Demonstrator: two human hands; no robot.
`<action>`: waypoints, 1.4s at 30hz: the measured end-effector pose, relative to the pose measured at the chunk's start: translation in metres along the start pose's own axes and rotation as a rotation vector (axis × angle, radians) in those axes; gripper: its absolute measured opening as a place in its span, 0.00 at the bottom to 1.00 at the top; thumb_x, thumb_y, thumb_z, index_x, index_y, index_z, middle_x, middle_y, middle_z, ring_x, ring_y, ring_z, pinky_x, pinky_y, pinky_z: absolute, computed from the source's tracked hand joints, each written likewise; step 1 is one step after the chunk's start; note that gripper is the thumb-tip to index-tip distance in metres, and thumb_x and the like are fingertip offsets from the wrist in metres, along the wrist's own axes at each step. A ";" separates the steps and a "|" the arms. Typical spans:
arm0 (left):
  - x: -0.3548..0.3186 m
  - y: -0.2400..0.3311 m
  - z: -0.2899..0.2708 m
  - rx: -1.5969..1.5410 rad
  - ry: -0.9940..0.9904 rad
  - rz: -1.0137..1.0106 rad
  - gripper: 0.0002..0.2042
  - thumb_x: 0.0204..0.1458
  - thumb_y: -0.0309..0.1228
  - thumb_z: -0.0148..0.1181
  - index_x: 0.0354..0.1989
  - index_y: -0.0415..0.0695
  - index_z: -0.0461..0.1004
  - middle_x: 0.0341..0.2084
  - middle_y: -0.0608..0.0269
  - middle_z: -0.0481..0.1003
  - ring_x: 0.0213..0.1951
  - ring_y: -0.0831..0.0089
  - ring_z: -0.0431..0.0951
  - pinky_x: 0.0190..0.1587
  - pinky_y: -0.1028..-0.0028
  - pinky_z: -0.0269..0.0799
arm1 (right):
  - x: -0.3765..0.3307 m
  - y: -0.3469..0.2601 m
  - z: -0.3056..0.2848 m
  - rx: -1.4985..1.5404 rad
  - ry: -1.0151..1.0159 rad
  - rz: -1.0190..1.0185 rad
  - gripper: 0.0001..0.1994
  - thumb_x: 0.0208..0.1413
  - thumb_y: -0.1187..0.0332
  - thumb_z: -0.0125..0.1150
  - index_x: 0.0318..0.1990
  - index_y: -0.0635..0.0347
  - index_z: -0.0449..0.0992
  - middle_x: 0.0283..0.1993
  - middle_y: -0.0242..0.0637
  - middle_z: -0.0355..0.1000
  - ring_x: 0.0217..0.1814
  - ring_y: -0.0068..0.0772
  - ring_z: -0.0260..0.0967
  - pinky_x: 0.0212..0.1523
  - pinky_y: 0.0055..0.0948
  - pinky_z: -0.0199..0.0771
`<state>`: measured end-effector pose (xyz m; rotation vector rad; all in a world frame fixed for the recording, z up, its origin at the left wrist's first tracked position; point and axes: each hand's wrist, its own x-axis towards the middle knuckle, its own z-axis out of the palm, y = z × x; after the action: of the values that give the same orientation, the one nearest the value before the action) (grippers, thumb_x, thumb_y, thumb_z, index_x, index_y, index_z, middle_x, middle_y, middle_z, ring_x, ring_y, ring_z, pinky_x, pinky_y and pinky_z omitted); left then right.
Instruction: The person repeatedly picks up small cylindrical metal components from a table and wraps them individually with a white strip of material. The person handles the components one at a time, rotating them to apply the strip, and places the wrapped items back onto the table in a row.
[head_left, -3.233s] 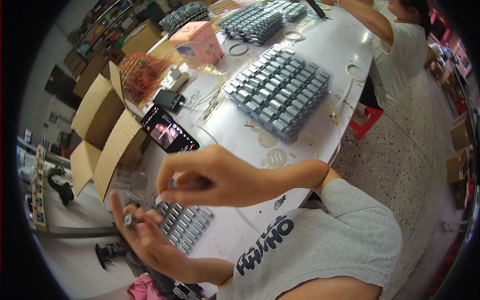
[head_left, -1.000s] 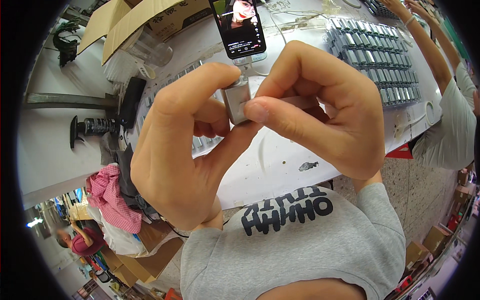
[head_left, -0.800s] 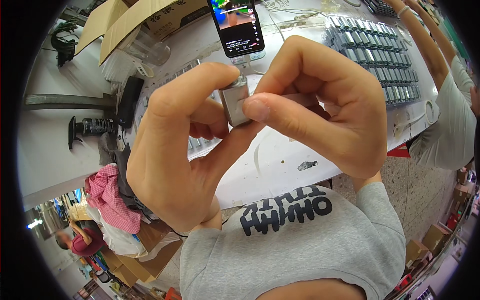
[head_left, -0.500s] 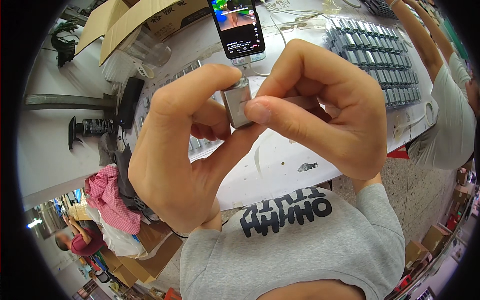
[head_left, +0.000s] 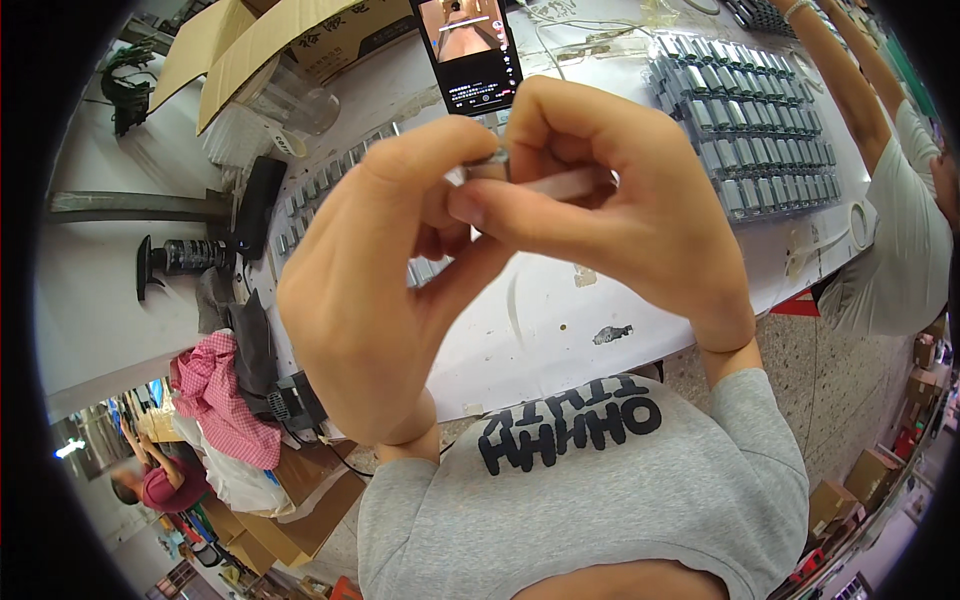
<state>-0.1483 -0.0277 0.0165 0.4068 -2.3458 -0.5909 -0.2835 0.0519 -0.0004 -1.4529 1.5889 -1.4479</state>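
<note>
Here, your left hand (head_left: 365, 285) pinches a small grey metal block (head_left: 490, 168), mostly hidden by fingers, between your two hands above the white table (head_left: 600, 285). Your right hand (head_left: 635, 190) curls closed round a whitish strip (head_left: 570, 185). From there: smartphone (head_left: 472, 85) at 12 o'clock, stacked trays of metal blocks (head_left: 755, 130) at 3, rowed metal pieces (head_left: 318, 185) at 9.

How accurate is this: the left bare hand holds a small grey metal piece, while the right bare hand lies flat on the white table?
Not quite: the head view shows the right hand raised above the white table, at the small grey metal piece the left hand holds.
</note>
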 end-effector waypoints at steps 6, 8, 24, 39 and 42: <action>0.002 0.000 -0.008 -0.234 -0.094 -0.085 0.21 0.32 0.14 0.61 0.40 0.36 0.65 0.19 0.69 0.68 0.25 0.82 0.66 0.33 0.82 0.62 | 0.008 0.003 -0.009 0.185 -0.226 -0.063 0.07 0.49 0.70 0.57 0.29 0.64 0.68 0.22 0.24 0.64 0.23 0.08 0.57 0.19 0.10 0.53; 0.002 -0.001 -0.009 -0.305 -0.122 -0.087 0.22 0.32 0.14 0.60 0.41 0.35 0.64 0.20 0.68 0.68 0.26 0.82 0.67 0.35 0.82 0.60 | 0.009 0.004 -0.013 0.230 -0.278 -0.054 0.07 0.50 0.69 0.56 0.30 0.64 0.68 0.22 0.25 0.64 0.22 0.08 0.57 0.19 0.10 0.53; 0.005 -0.009 -0.002 -0.636 -0.129 -0.066 0.25 0.34 0.19 0.63 0.44 0.34 0.60 0.24 0.66 0.69 0.26 0.85 0.67 0.35 0.86 0.58 | 0.010 -0.004 -0.025 0.355 -0.333 -0.073 0.09 0.54 0.67 0.51 0.28 0.65 0.65 0.18 0.26 0.60 0.16 0.11 0.55 0.15 0.12 0.53; 0.006 -0.012 0.019 -1.286 -0.046 -0.071 0.25 0.32 0.23 0.67 0.41 0.34 0.62 0.19 0.66 0.70 0.29 0.81 0.71 0.36 0.84 0.61 | 0.006 -0.014 -0.030 0.557 -0.388 -0.091 0.10 0.55 0.66 0.49 0.29 0.65 0.67 0.21 0.29 0.66 0.20 0.13 0.59 0.19 0.12 0.59; 0.005 -0.010 0.020 -1.241 -0.030 -0.121 0.25 0.32 0.22 0.67 0.41 0.34 0.63 0.19 0.66 0.70 0.29 0.81 0.71 0.37 0.84 0.62 | 0.005 -0.011 -0.031 0.520 -0.363 -0.096 0.09 0.55 0.67 0.50 0.29 0.65 0.67 0.21 0.29 0.67 0.20 0.13 0.59 0.20 0.12 0.59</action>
<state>-0.1638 -0.0328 0.0008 -0.0561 -1.5486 -1.8966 -0.3092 0.0596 0.0203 -1.3854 0.8523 -1.4121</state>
